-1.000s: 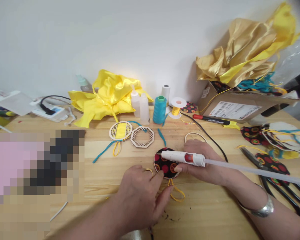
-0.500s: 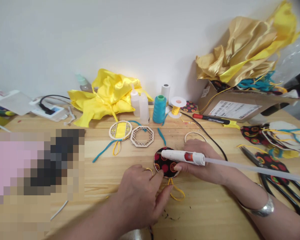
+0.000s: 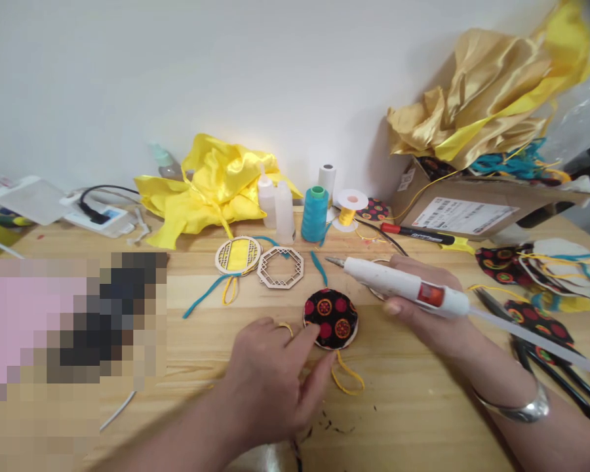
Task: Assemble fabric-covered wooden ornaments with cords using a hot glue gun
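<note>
Fingers (image 3: 302,344) of left hand (image 3: 268,370) parted, one touching patterned fabric disc (image 3: 332,314), right hand (image 3: 430,331) wrapped round white glue gun (image 3: 386,280)

We see a round cloth disc (image 3: 331,320) in black, patterned with plain crimson dots and orange-ringed circles, its edge whitish; its cord loop (image 3: 362,384) is yellow. Our glue gun (image 3: 398,283) is white with a red window and a grey tip, and its glue stick (image 3: 531,331) is cloudy white. The bracelet (image 3: 533,406) we wear is silver. We find pale wood in the latticed octagon frame (image 3: 281,286), and bright yellow behind the round frame's bars (image 3: 237,254). The big thread spool (image 3: 314,219) is teal with a green top. The marker (image 3: 423,235) is black, red-capped; the crumpled cloth (image 3: 216,183) is glossy yellow. Our table (image 3: 408,419) shows light-brown grain.
</note>
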### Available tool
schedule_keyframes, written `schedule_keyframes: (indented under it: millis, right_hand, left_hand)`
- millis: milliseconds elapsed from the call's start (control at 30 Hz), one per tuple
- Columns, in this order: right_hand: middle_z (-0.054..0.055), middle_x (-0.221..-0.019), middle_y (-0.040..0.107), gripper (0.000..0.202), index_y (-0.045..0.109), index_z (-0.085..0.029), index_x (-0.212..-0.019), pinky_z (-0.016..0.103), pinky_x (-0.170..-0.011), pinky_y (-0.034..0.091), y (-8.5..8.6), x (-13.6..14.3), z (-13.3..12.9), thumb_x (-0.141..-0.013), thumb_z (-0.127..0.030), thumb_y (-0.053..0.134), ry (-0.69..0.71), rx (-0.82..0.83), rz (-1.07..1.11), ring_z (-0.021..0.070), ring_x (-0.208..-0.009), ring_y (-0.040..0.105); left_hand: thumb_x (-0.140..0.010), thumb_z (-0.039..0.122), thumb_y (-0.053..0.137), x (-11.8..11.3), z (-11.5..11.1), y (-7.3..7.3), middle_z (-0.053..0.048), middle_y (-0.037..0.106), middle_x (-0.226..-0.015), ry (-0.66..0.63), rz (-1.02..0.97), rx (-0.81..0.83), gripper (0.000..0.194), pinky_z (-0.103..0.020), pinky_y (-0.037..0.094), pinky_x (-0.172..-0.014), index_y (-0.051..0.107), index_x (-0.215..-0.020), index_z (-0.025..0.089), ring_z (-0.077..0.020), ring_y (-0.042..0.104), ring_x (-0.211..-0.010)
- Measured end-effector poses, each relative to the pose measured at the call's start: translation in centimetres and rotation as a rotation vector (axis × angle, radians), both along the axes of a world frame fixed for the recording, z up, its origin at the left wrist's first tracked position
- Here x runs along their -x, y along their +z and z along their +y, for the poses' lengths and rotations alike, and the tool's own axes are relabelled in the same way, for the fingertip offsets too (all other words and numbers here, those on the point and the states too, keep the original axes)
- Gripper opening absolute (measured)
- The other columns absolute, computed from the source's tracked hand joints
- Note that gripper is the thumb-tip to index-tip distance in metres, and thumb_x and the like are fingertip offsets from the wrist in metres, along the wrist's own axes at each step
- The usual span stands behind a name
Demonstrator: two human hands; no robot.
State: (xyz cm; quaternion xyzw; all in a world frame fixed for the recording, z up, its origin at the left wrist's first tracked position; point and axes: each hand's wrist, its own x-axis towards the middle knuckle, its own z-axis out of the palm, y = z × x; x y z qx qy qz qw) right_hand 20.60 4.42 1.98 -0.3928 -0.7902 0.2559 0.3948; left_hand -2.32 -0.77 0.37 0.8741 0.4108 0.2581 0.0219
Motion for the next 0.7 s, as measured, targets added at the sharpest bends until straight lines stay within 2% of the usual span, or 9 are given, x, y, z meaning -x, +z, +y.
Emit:
schedule_keyframes:
  millis: [67, 100, 167, 233, 333, 700]
  right_hand:
    - [-0.001, -0.059, 0.042, 0.046, 0.045, -0.02, -0.062, 0.03, -0.053, 0.029, 0.2, -0.1, 0.0, -0.084, -0.06, 0.05, 0.107, 0.024, -0.013, 0.0137, -0.055, 0.039]
    - [-0.002, -0.058, 0.041, 0.047, 0.044, -0.02, -0.06, 0.03, -0.053, 0.028, 0.1, -0.2, 0.0, -0.083, -0.061, 0.05, 0.154, 0.024, -0.045, 0.0132, -0.054, 0.037]
    - [-0.003, -0.056, 0.038, 0.049, 0.041, -0.019, -0.057, 0.03, -0.054, 0.026, -0.1, -0.1, 0.1, -0.083, -0.06, 0.052, 0.235, 0.021, -0.132, 0.0118, -0.053, 0.035]
    - [-0.003, -0.056, 0.037, 0.049, 0.04, -0.018, -0.055, 0.029, -0.055, 0.026, -0.5, 0.0, 0.2, -0.082, -0.056, 0.055, 0.295, 0.036, -0.212, 0.0105, -0.053, 0.034]
    - [-0.004, -0.057, 0.04, 0.048, 0.042, -0.017, -0.055, 0.028, -0.056, 0.026, -0.9, 0.1, 0.2, -0.082, -0.054, 0.057, 0.338, 0.079, -0.259, 0.0094, -0.053, 0.036]
    - [-0.003, -0.057, 0.044, 0.047, 0.047, -0.017, -0.056, 0.028, -0.057, 0.028, -0.8, 0.5, 0.0, -0.079, -0.056, 0.06, 0.286, 0.133, -0.385, 0.0098, -0.053, 0.038]
  left_hand:
    - [-0.083, 0.024, 0.051, 0.5, 0.4, 0.3, 0.003, 0.058, -0.051, 0.12, -0.122, 0.005, 0.022, -0.029, 0.041, -0.048, 0.065, -0.097, 0.014, -0.0152, 0.056, -0.045]
    - [-0.084, 0.024, 0.051, 0.7, 0.7, 0.5, 0.006, 0.051, -0.045, 0.21, -0.187, 0.025, 0.021, -0.025, 0.038, -0.044, 0.064, -0.097, 0.015, -0.0124, 0.05, -0.04]
    - [-0.084, 0.024, 0.051, 1.1, 1.3, 0.7, 0.011, 0.039, -0.041, 0.38, -0.269, 0.1, 0.017, -0.021, 0.032, -0.039, 0.064, -0.092, 0.017, -0.0086, 0.04, -0.033]
    - [-0.083, 0.024, 0.054, 1.3, 1.8, 0.8, 0.011, 0.036, -0.043, 0.472, -0.291, 0.147, 0.013, -0.02, 0.03, -0.039, 0.064, -0.086, 0.018, -0.0074, 0.037, -0.034]
    - [-0.081, 0.026, 0.055, 1.3, 2.2, 0.6, 0.011, 0.035, -0.043, 0.484, -0.287, 0.196, 0.012, -0.019, 0.03, -0.041, 0.064, -0.079, 0.019, -0.0072, 0.037, -0.036]
    - [-0.08, 0.028, 0.053, 1.1, 1.9, -0.1, 0.01, 0.035, -0.042, 0.474, -0.237, 0.309, 0.014, -0.021, 0.029, -0.046, 0.064, -0.075, 0.021, -0.0087, 0.037, -0.039]
